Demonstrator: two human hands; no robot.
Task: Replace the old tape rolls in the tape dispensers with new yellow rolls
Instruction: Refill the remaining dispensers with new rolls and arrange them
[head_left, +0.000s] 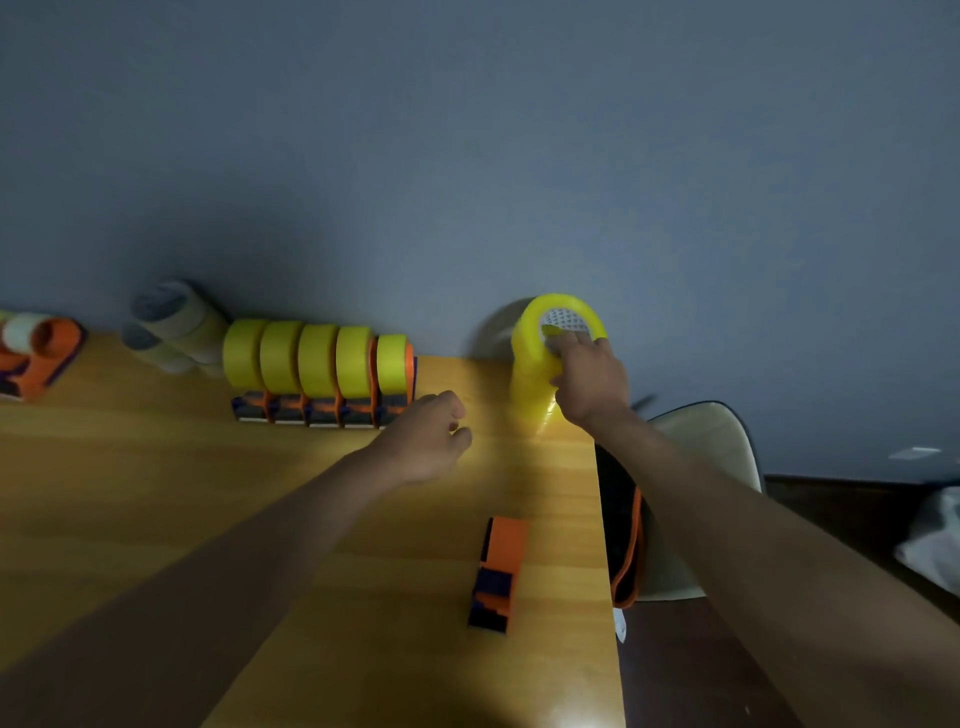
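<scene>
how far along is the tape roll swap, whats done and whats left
Done, it seems: a row of dispensers at the wall already carries yellow rolls. In hand: the right hand grips the top of a stack of new yellow rolls; the left hand hovers loosely curled, holding nothing. Left: the empty orange dispenser lying near the table edge, and probably the dispenser at far left.

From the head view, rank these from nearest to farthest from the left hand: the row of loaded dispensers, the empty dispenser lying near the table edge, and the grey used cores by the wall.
Measured from the left hand:
1. Row of loaded dispensers, just beyond it to the left.
2. Empty dispenser, below it near the table's right edge.
3. Grey used cores, far left by the wall.
</scene>
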